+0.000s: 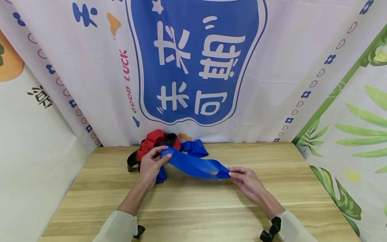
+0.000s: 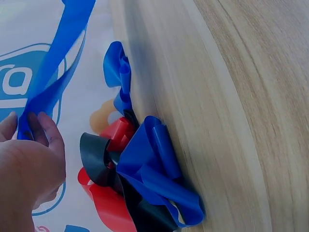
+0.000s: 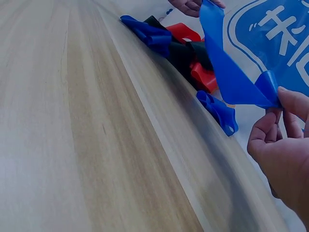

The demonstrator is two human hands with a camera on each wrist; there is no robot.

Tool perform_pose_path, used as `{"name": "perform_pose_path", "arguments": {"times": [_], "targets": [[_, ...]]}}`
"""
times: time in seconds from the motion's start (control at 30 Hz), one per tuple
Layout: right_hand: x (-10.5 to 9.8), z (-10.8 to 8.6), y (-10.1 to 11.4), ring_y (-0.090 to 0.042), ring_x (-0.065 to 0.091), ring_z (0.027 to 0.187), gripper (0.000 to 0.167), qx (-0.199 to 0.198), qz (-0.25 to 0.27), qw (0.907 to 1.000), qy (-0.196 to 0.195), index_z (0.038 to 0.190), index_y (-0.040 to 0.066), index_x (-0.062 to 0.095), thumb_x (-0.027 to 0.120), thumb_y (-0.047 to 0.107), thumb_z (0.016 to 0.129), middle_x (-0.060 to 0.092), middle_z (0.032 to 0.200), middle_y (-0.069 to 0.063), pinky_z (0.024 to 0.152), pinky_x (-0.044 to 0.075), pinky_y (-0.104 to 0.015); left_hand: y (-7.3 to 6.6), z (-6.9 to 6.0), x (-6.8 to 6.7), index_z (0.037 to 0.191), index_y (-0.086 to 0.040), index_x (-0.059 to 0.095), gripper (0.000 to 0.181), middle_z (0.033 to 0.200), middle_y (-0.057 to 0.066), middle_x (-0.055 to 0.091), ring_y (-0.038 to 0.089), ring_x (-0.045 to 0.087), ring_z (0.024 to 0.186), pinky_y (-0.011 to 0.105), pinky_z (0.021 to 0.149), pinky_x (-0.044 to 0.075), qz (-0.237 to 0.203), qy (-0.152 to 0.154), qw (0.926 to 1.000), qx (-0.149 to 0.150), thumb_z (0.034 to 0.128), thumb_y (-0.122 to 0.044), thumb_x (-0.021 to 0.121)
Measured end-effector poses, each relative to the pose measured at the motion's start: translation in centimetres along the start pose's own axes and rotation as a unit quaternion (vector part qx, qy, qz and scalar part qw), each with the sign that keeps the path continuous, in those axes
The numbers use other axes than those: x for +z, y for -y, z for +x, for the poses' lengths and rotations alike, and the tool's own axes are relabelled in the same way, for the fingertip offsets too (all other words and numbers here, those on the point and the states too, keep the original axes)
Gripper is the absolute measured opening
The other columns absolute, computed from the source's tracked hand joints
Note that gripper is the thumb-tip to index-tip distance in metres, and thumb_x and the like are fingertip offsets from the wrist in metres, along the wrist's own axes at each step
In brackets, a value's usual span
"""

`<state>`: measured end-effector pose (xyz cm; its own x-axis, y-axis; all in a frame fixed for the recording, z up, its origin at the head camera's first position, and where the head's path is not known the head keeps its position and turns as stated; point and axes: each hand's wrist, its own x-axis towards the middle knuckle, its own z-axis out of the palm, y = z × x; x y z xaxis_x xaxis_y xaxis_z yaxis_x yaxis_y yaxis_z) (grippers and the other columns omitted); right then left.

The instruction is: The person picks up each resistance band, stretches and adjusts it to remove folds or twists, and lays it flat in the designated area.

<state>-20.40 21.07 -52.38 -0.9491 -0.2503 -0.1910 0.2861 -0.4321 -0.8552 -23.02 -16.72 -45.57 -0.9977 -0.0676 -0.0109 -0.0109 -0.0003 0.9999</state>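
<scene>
A flat, shiny blue band point(image 1: 193, 165) is stretched above the table between both hands, its two layers parted near the right end. My left hand point(image 1: 151, 164) pinches its left end between thumb and fingers. At the other end, my right hand point(image 1: 247, 181) pinches the band, which looks folded and narrowed at the fingertips in the right wrist view. Behind and below the left hand lies a loose heap of more bands: red point(image 2: 108, 205), black point(image 2: 94, 157) and blue point(image 2: 149, 159). Part of this heap is hidden by the left hand in the head view.
The wood-grain table point(image 1: 193, 208) meets a printed cloth point(image 1: 272, 84) hanging at its back edge. A crumpled blue piece point(image 1: 196, 148) lies by that edge, right of the heap. Black straps point(image 1: 273, 228) sit at the sleeve cuffs.
</scene>
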Motion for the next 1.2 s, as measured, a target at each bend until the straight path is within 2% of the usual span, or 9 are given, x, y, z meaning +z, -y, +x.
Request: {"name": "perform_pose_path", "arguments": {"times": [0.13,0.3,0.5,0.6,0.73,0.83,1.0,1.2], "targets": [[0.00,-0.05,0.03,-0.012,0.067,0.082,0.024,-0.003,-0.006,1.0000,0.003,0.106,0.008,0.079,0.063,-0.008,0.101,0.075,0.099,-0.002,0.075,0.057,-0.023,-0.07,0.01,-0.12,0.136,-0.008,0.067,0.045,0.145,0.014,0.060,0.026,0.070,0.121,0.026,0.092,0.060,0.022,0.010,0.9997,-0.002,0.0935,-0.010,0.083],[-0.02,-0.13,0.08,-0.012,0.070,0.087,0.026,-0.001,-0.029,0.9996,0.000,0.107,0.009,0.079,0.066,-0.012,0.098,0.073,0.101,-0.003,0.080,0.059,-0.022,0.01,0.04,-0.14,0.137,-0.007,0.066,0.048,0.147,0.014,0.059,0.030,0.068,0.125,0.026,0.092,0.060,0.028,0.017,0.9995,0.005,0.0917,-0.007,0.084],[0.16,-0.20,0.07,-0.013,0.069,0.092,0.025,-0.009,-0.079,0.9969,-0.004,0.113,0.006,0.076,0.072,-0.011,0.094,0.071,0.105,-0.004,0.084,0.060,-0.022,0.21,0.10,-0.04,0.135,-0.005,0.068,0.046,0.145,0.015,0.062,0.025,0.071,0.121,0.025,0.091,0.061,0.029,0.024,0.9990,0.024,0.0917,-0.006,0.084],[0.24,-0.30,0.10,-0.011,0.063,0.087,0.020,-0.015,-0.097,0.9952,-0.010,0.113,0.004,0.074,0.072,-0.006,0.096,0.069,0.104,-0.003,0.079,0.057,-0.021,0.33,0.05,-0.05,0.134,-0.005,0.070,0.044,0.141,0.017,0.066,0.023,0.072,0.117,0.024,0.090,0.061,0.039,0.024,0.9986,0.027,0.0926,-0.010,0.084],[0.33,-0.41,0.09,-0.012,0.057,0.081,0.012,-0.015,-0.108,0.9934,-0.034,0.110,0.005,0.073,0.073,0.001,0.098,0.066,0.098,-0.001,0.075,0.053,-0.023,0.42,-0.09,-0.11,0.131,-0.005,0.072,0.040,0.134,0.018,0.070,0.022,0.074,0.113,0.023,0.090,0.060,0.057,0.016,0.9978,0.028,0.0935,-0.015,0.084],[0.33,-0.49,0.04,-0.013,0.059,0.084,0.011,-0.014,-0.117,0.9915,-0.055,0.110,0.005,0.072,0.073,0.004,0.099,0.068,0.096,0.000,0.076,0.055,-0.023,0.46,-0.18,-0.10,0.128,-0.005,0.074,0.036,0.131,0.018,0.071,0.022,0.075,0.110,0.022,0.088,0.060,0.072,0.007,0.9969,0.033,0.0942,-0.015,0.083],[0.27,-0.70,0.16,-0.013,0.063,0.088,0.019,-0.014,-0.127,0.9890,-0.074,0.119,0.002,0.067,0.072,0.005,0.101,0.070,0.099,0.000,0.078,0.056,-0.022,0.61,-0.17,-0.03,0.124,-0.006,0.076,0.031,0.128,0.017,0.073,0.022,0.074,0.105,0.018,0.086,0.059,0.096,-0.007,0.9944,0.045,0.0956,-0.017,0.082],[0.24,-0.99,0.41,-0.012,0.065,0.089,0.031,-0.022,-0.110,0.9905,-0.079,0.130,0.000,0.060,0.070,0.004,0.102,0.071,0.102,0.000,0.083,0.059,-0.024,0.84,-0.09,0.15,0.119,-0.007,0.078,0.025,0.121,0.015,0.075,0.020,0.071,0.095,0.017,0.081,0.059,0.113,-0.026,0.9913,0.062,0.0967,-0.019,0.081]]}}
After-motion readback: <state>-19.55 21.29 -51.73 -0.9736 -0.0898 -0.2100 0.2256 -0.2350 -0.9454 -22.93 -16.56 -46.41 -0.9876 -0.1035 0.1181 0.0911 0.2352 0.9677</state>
